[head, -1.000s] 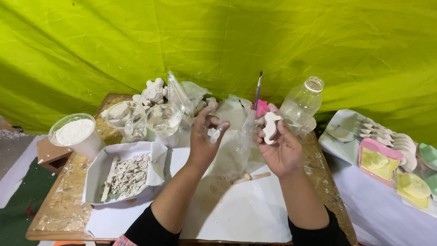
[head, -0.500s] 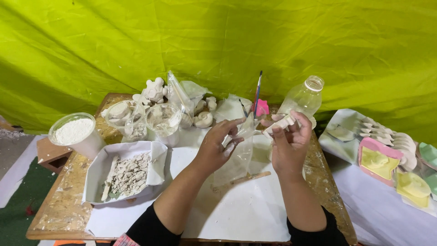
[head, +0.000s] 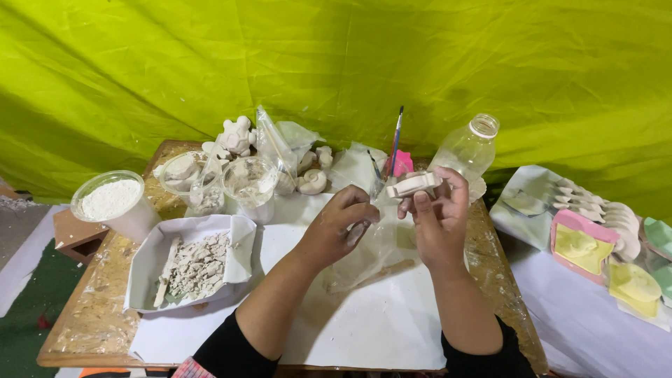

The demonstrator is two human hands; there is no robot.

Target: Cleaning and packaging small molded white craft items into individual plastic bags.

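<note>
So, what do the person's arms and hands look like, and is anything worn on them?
Both forearms are bare, with black sleeves pushed up near the elbows. The left hand and the right hand are bare: no gloves, and no rings or watch that I can see.

We see our right hand (head: 437, 220) tip the white plaster piece (head: 413, 185) from upright to flat and lift it toward twelve o'clock, while our left hand (head: 339, 227) drops from the pile toward six o'clock, fingers curled.

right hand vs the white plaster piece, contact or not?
Touching. The head view shows the right hand gripping the white plaster piece, fingers wrapped along its edge with no gap.
</note>
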